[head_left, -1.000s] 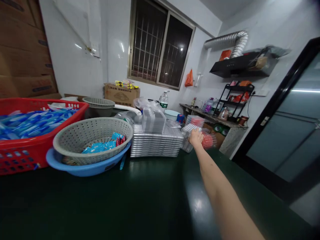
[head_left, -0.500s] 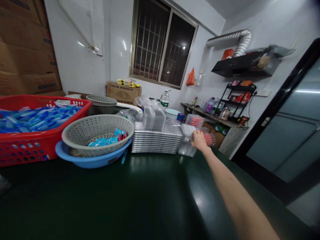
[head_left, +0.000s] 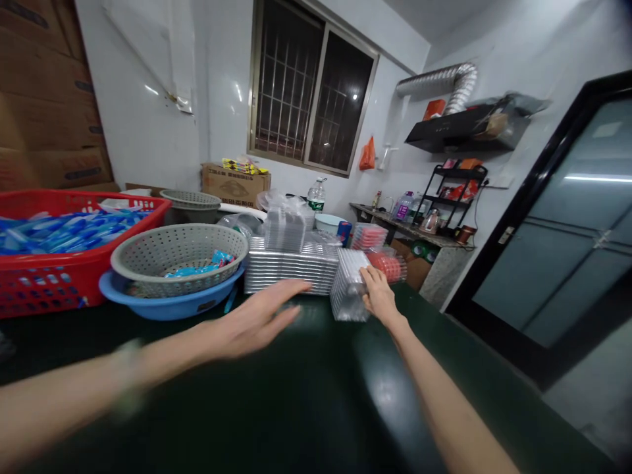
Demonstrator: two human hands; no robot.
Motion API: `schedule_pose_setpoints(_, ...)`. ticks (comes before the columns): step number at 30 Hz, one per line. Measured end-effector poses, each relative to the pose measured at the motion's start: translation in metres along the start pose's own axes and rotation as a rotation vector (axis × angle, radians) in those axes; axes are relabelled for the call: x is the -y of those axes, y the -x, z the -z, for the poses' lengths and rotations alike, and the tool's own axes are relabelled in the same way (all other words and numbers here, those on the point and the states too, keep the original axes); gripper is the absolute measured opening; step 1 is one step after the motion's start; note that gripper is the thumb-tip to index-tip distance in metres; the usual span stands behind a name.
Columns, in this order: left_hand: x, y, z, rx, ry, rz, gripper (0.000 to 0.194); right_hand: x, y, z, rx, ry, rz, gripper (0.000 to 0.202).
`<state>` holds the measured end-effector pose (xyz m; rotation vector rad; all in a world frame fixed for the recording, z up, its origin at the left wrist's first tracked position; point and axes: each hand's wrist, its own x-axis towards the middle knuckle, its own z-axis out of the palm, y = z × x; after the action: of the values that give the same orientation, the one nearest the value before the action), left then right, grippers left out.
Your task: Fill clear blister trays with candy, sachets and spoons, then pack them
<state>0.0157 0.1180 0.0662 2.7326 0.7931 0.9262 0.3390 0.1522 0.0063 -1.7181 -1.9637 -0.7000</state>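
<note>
My right hand [head_left: 379, 295] grips the top right edge of a stack of clear plastic trays [head_left: 348, 296] on the dark green table. My left hand [head_left: 261, 320] is open above the table, fingers stretched toward that stack, with nothing in it. Just behind the left fingertips lies a wider stack of clear ribbed trays [head_left: 291, 263]. More clear plastic pieces [head_left: 285, 227], partly in a bag, stand on top of it. Trays with red contents [head_left: 388, 265] sit right behind my right hand.
A grey colander [head_left: 143, 260] holding blue packets rests in a blue basin [head_left: 162, 308]. Left of it stands a red basket [head_left: 54, 283] full of blue items. A water bottle [head_left: 316, 195], a cardboard box [head_left: 236, 186] and a door [head_left: 557, 257] are farther off.
My left hand has come into view from the left, reaching toward the middle. The narrow tray stack under my right hand has moved a little nearer. The view has shifted slightly.
</note>
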Motion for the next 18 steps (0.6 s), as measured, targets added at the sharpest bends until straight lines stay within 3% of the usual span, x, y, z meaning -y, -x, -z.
schedule_pose_setpoints(2,-0.004,-0.062,-0.028,0.153,0.046,-0.052,0.048,0.001,-0.002,-0.002,-0.019,-0.005,-0.022,0.071)
schedule_pose_setpoints(4,-0.006,-0.12,-0.058,0.202,0.035,-0.067,0.049,0.002,-0.004,-0.004,-0.034,-0.01,-0.043,0.071)
schedule_pose_setpoints(7,-0.001,-0.174,-0.09,0.25,0.001,-0.062,0.04,0.004,-0.003,-0.006,-0.04,-0.016,-0.061,0.072)
schedule_pose_setpoints(13,0.017,-0.193,-0.105,0.256,-0.083,-0.026,0.034,0.022,0.018,0.006,-0.097,-0.031,-0.103,0.068)
schedule_pose_setpoints(18,0.019,-0.2,-0.117,0.214,-0.124,-0.059,0.034,0.034,0.061,0.019,-0.131,0.058,-0.119,0.055)
